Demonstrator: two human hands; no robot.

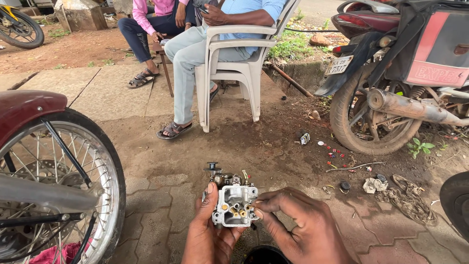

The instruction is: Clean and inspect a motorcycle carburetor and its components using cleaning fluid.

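A small grey metal carburettor body (233,198) with brass fittings on its open face sits upright in front of me, low in the head view. My left hand (207,234) cups it from the left, thumb up along its side. My right hand (303,227) comes in from the right, fingertips pinched against a brass fitting at the body's right edge. A black knob and small levers stick up from the top of the part.
A spoked motorcycle wheel (58,181) with a maroon mudguard stands close on the left. Another motorcycle's rear wheel (373,115) and exhaust are at the right. Two people sit ahead, one on a white plastic chair (234,63). Small parts and a dirty rag (405,198) litter the ground.
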